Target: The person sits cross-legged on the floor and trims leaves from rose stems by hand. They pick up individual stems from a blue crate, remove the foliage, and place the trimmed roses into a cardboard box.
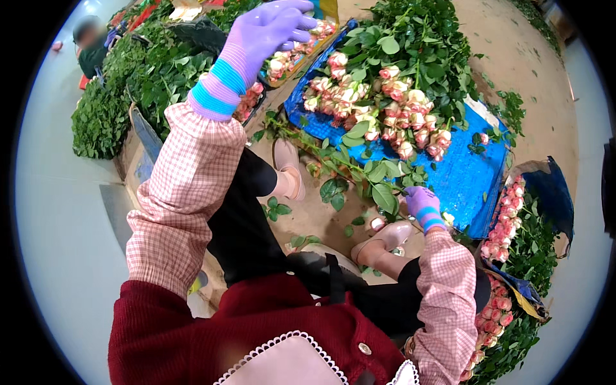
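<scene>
My left hand (274, 33), in a purple coated glove, is raised at the top with fingers apart and nothing in it, above a bundle of pink and white roses (284, 60). My right hand (422, 202), in a matching glove, is closed on a leafy rose stem (385, 185) that reaches up and left over the floor. Beyond it, cut roses (399, 115) with pink-edged cream heads lie on a blue plastic sheet (462, 168), their leafy stems (423, 53) pointing away.
Rose bundles (503, 226) in wraps stand at the right. Piled leafy stems (159, 72) fill the upper left, with a person (91, 48) beyond. Loose leaves (334, 192) and a fallen rose head (378, 224) lie on the floor between my shoes (288, 168).
</scene>
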A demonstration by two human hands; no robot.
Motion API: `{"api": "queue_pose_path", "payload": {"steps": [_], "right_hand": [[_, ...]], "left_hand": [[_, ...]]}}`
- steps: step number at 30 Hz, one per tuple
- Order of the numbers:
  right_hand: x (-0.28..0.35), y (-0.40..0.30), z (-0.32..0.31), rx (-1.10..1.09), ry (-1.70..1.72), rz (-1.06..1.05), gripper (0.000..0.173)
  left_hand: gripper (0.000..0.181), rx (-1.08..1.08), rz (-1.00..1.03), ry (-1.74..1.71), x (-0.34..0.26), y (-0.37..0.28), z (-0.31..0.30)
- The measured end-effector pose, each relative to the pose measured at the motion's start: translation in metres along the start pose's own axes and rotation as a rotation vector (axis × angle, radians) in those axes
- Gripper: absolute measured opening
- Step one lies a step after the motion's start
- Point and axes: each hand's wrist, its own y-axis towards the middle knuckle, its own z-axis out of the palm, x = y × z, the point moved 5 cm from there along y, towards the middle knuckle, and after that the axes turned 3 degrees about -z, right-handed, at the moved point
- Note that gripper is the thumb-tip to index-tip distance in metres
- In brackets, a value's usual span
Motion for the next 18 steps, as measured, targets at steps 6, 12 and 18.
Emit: {"api": "queue_pose_path", "payload": {"steps": [6, 12, 18], "right_hand": [[-0.011, 0.048, 0.081, -0.125, 0.055, 0.015, 0.026], [0.020, 0.070, 0.091, -0.119, -0.027, 0.024, 0.024], [0.023, 0.081, 0.104, -0.245, -0.101, 0.133, 0.016]], "left_hand": [[0.044, -0.229, -0.062, 0.138, 0.041, -0.003, -0.040], [0.033, -0.248, -0.096, -0.167, 0.044, -0.003, -0.040], [0.033, -0.217, -0.119, -0.202, 0.037, -0.002, -0.035]]}}
